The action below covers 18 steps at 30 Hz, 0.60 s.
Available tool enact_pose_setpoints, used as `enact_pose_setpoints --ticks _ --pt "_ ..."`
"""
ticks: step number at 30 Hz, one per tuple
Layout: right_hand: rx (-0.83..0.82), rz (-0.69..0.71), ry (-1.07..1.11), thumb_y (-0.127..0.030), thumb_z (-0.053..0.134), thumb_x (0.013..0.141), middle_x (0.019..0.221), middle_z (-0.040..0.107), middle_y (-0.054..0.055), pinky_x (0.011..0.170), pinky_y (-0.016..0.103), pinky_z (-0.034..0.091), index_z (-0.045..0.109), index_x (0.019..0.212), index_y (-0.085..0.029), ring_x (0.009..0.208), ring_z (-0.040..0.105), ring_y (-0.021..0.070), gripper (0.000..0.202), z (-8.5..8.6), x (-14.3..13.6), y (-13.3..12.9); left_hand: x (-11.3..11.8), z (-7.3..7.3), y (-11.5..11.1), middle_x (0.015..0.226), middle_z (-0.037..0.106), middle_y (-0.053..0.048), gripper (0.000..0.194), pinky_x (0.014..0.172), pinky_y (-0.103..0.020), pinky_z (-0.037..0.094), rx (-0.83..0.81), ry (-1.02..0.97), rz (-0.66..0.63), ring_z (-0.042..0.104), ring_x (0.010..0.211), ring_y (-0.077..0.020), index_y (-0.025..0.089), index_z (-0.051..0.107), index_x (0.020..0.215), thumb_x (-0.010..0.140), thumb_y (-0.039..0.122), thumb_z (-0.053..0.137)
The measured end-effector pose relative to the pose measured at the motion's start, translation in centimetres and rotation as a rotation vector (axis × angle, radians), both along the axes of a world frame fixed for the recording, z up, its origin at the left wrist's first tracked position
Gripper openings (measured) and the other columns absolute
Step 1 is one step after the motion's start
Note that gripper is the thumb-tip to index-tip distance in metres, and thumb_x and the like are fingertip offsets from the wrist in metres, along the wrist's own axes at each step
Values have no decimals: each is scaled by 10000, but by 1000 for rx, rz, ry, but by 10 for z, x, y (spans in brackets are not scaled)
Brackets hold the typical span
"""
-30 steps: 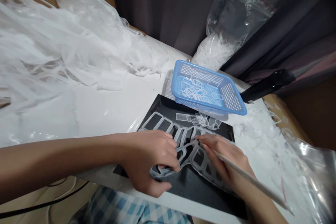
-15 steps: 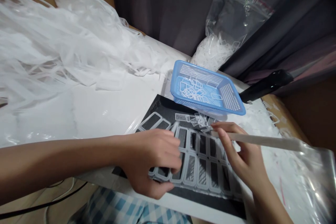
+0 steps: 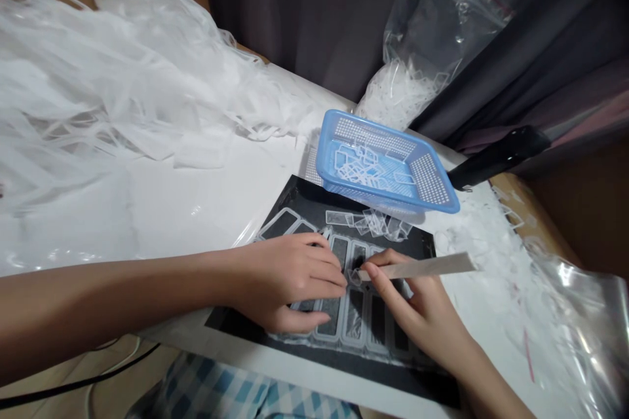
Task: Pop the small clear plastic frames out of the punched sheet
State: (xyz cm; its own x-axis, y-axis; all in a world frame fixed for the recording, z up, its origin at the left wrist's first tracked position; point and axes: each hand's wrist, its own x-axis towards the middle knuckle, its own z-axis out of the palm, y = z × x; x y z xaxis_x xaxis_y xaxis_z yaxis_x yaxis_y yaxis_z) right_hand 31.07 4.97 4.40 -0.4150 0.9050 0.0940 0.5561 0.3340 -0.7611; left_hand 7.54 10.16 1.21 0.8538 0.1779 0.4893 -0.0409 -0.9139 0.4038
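My left hand lies palm down over the left part of a sheet of translucent rectangular frames, its fingers spread. My right hand pinches a flat whitish strip between thumb and fingers. At the strip's left tip is a small clear piece, close to my left fingertips and above the sheet. The sheet rests on a black mat. Small clear rectangles lie in a loose row on the mat behind the sheet.
A blue basket holding thin white frames stands behind the mat. Behind it is a clear bag of white pieces. White sheet scraps pile up at left; crumpled clear plastic lies at right, near a black object.
My right hand has moved left with the strip, from the loose clear rectangles to the sheet beside my left hand. My left hand's fingers have shifted slightly right.
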Motion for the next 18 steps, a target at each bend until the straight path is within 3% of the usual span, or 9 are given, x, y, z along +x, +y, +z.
enact_pose_setpoints --ticks 5,10,12,18 --pt "75 -54 32 -204 503 1001 868 645 9 738 267 461 635 897 -206 812 623 143 168 0 1 -2 -1 1 0 1128 707 -104 281 936 -381 422 21 34 30 630 1027 -230 106 651 1145 908 241 582" --pt "387 -368 73 -204 545 983 952 669 24 823 310 475 669 981 -229 909 639 180 127 0 8 -2 -3 1 0 1151 688 -108 321 918 -375 404 9 74 39 610 1033 -228 110 624 1190 905 256 604" --pt "350 -405 64 -250 523 1001 1006 679 29 823 323 500 668 1050 -250 931 656 190 153 -2 11 -1 -3 1 0 1153 686 -107 320 925 -373 397 4 77 38 607 1033 -226 116 621 1192 904 255 609" --pt "136 -337 140 -359 411 1045 1243 644 70 951 417 526 617 1221 -275 1162 611 243 283 -7 11 0 -3 1 -1 1154 684 -107 322 921 -379 401 -6 82 43 611 1016 -227 117 620 1189 894 248 615"
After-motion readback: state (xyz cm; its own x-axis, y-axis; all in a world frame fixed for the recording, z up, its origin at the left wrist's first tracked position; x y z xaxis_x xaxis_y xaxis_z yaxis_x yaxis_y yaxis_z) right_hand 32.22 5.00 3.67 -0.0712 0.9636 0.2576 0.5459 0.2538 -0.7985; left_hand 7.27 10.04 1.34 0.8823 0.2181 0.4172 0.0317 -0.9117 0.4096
